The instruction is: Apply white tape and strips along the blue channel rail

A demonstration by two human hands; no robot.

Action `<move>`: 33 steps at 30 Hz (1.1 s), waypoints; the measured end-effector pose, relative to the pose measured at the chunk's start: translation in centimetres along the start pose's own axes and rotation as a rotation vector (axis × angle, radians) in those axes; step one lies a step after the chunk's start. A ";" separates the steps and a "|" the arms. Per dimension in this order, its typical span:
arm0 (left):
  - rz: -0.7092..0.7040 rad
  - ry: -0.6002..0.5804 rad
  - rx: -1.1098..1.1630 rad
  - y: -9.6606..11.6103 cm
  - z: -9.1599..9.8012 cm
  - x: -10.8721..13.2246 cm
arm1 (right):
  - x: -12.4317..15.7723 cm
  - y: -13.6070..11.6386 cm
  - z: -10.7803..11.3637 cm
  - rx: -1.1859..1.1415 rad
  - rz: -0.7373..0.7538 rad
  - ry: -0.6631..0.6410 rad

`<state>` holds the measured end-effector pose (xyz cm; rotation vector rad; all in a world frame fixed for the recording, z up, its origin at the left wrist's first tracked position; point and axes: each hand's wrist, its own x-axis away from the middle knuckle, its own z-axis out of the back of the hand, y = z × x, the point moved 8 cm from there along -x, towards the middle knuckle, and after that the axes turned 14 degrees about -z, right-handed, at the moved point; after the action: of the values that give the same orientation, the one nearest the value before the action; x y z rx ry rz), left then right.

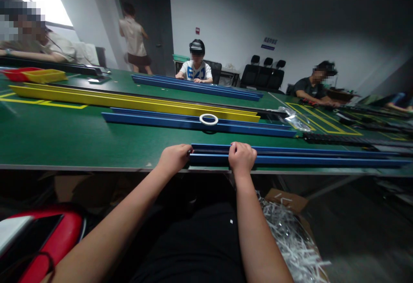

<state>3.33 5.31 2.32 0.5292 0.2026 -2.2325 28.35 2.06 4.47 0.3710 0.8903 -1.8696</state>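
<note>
A long blue channel-shaped rail (306,161) lies along the near edge of the table and stretches far to the right. My right hand (242,157) is closed around it, a short way in from its left end. At that left end is my left hand (176,158), its fingers pinched together; a small dark bit shows at the fingertips, but what they hold is hidden. Just beyond my hands, a white ring (208,120), like a thin roll of tape, rests on a second blue rail (155,121).
Behind lie a yellow rail (129,103) and more blue rails (196,87) on the green table (64,141). Red (22,74) and yellow trays (45,75) stand far left. A box of shredded paper (290,231) and a red stool (64,231) are below. Several people are around.
</note>
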 end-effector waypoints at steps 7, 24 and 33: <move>0.028 -0.011 -0.039 -0.2 0.0 0.0 | 0.0 -0.1 0.0 -0.013 0.002 0.004; 0.029 -0.054 -0.019 -0.6 -0.7 0.0 | 0.1 -0.3 0.2 0.002 0.000 -0.006; 0.010 -0.074 -0.007 -0.8 -1.0 -0.3 | 0.1 -0.2 -0.1 0.002 -0.003 -0.010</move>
<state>3.17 6.35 1.47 0.4418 0.1691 -2.2364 28.11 2.06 4.44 0.3616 0.8832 -1.8733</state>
